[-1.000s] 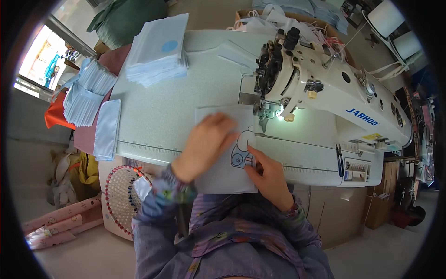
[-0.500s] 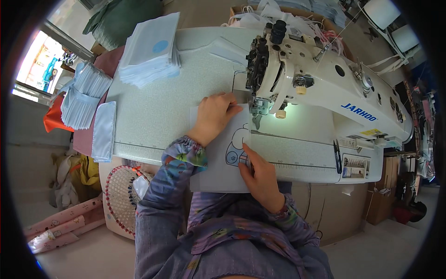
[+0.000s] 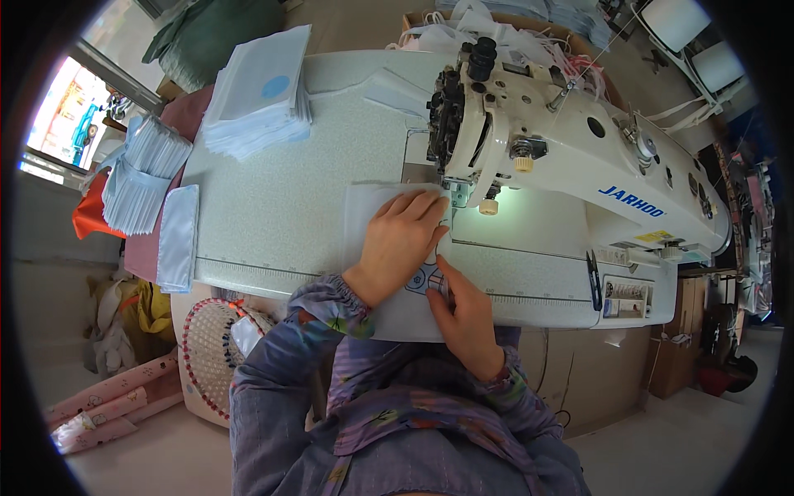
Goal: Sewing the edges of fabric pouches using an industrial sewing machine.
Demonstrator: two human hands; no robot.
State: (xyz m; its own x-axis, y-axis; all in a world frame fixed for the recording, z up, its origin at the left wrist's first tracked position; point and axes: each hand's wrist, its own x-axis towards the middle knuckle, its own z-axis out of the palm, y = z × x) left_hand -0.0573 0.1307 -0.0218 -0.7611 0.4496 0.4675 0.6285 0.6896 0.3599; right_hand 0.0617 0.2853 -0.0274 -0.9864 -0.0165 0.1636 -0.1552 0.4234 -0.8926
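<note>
While the left hand (image 3: 399, 250) lies flat on the white cloth (image 3: 359, 221), the right hand (image 3: 467, 321) bears on its right edge

Left: palm down, fingers extended and close together, nothing gripped; fingertips at the cloth's far right corner, just beside the lit needle area (image 3: 457, 194) of the white sewing machine (image 3: 546, 140).

Right: thumb and forefinger parted, their tips beside a blue-and-black printed figure (image 3: 417, 279) that the hands partly hide; remaining fingers bent. Cannot tell whether the edge is pinched or merely pressed.

Cloth position: on the pale sewing table (image 3: 265, 215), near end extending past the front edge over the person's lap (image 3: 397, 388).

Surroundings: stack of white sheets (image 3: 248, 83) at far left of table, pale blue disc (image 3: 275, 86) on the top one. Further left, bundle of folded pale pieces (image 3: 132, 194), with a pale blue strip (image 3: 179, 240) nearer the person. At right, black snips (image 3: 594, 281) just beside a small compartmented tray (image 3: 648, 296). Below table level, left: openwork basket (image 3: 203, 351) with reddish rim; pink rolls (image 3: 116, 405) on the floor.
</note>
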